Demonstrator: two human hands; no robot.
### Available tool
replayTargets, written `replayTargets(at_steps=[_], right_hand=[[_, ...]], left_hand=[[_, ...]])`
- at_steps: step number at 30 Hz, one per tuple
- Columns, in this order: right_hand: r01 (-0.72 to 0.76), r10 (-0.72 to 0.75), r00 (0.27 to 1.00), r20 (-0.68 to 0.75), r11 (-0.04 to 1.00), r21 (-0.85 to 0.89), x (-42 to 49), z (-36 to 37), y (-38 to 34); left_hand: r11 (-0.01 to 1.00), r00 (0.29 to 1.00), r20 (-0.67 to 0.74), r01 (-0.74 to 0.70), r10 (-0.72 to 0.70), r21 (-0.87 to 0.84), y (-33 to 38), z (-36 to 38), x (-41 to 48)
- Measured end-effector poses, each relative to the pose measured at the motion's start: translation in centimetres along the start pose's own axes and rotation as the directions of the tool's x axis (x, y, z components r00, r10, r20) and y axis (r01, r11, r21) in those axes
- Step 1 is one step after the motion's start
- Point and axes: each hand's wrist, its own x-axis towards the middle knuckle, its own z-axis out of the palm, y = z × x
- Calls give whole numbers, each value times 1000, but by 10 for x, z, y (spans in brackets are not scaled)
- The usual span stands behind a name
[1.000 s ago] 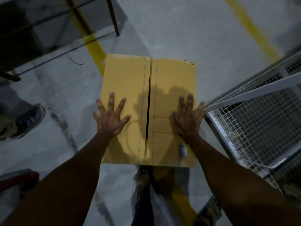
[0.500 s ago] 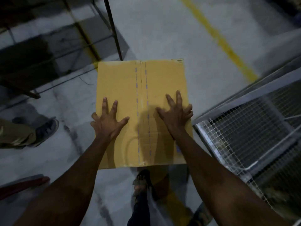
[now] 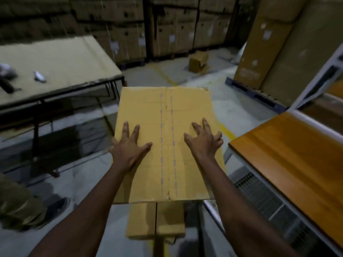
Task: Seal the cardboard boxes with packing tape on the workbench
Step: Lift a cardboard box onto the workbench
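Observation:
A yellow-brown cardboard box (image 3: 165, 108) fills the middle of the view, its two top flaps closed along a centre seam lined by two dashed purple rows. My left hand (image 3: 128, 145) lies flat on the left flap with fingers spread. My right hand (image 3: 204, 140) presses the right flap, its fingers spread and slightly bent, near the box's right edge. No tape roll is visible. A second cardboard piece (image 3: 156, 221) shows below the box's near edge.
A workbench (image 3: 61, 60) covered with cardboard stands at the left, with small items on it. A wooden-topped table (image 3: 289, 160) with a wire-mesh frame is at the right. Stacked cartons (image 3: 167, 26) line the back. Another person's leg and shoe (image 3: 37, 208) are at the lower left.
The flap gap has closed. The view has tilted up, so the workbench, stacked cartons and wooden table now show. Both hands stay pressed on the flaps.

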Motion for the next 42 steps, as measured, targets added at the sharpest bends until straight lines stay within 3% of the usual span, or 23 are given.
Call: replayTargets(at_steps=[4, 9, 16, 22, 26, 30, 31, 32, 33, 35, 36, 37, 39, 42], right_hand=[[-90, 96, 990, -100, 994, 59, 18, -79, 43], [-217, 229, 957, -179, 973, 83, 29, -168, 155], [-418, 416, 891, -184, 908, 29, 3, -222, 330], [-494, 490, 868, -81, 869, -39, -7, -235, 423], [-449, 451, 893, 15, 892, -57, 10, -246, 443], [-412, 414, 910, -28, 909, 67, 12, -252, 454], [-414, 426, 901, -79, 900, 136, 6, -252, 454], [-421, 450, 883, -132, 885, 199, -2, -253, 455], [-434, 476, 862, -174, 870, 234, -11, -256, 455], [-465, 513, 831, -216, 853, 237, -31, -264, 458], [-478, 523, 822, -224, 849, 225, -41, -268, 461], [-491, 532, 813, -237, 845, 213, -51, -273, 464], [-525, 564, 781, -270, 826, 206, -72, -281, 470], [-603, 637, 715, -289, 771, 206, -107, -296, 483]], left_hand=[[995, 996, -33, -89, 87, -46, 80, -25, -8], [966, 971, -9, -239, 239, -96, 215, -20, -48], [912, 903, 136, -398, 408, -97, 363, 52, -113], [885, 856, 253, -465, 450, 2, 433, 101, -142], [877, 834, 334, -478, 438, 44, 461, 101, -134], [889, 832, 386, -454, 398, 60, 473, 103, -153], [854, 800, 389, -517, 457, 60, 476, 104, -162], [772, 720, 399, -634, 567, 47, 479, 106, -172], [636, 579, 425, -772, 696, 9, 483, 106, -184], [311, 226, 480, -945, 847, -104, 492, 108, -211], [178, 94, 493, -976, 865, -127, 498, 111, -224], [78, 9, 503, -990, 864, -116, 504, 115, -235], [4, -29, 517, -998, 856, -63, 515, 125, -251], [52, 19, 491, -997, 871, -54, 531, 133, -262]])
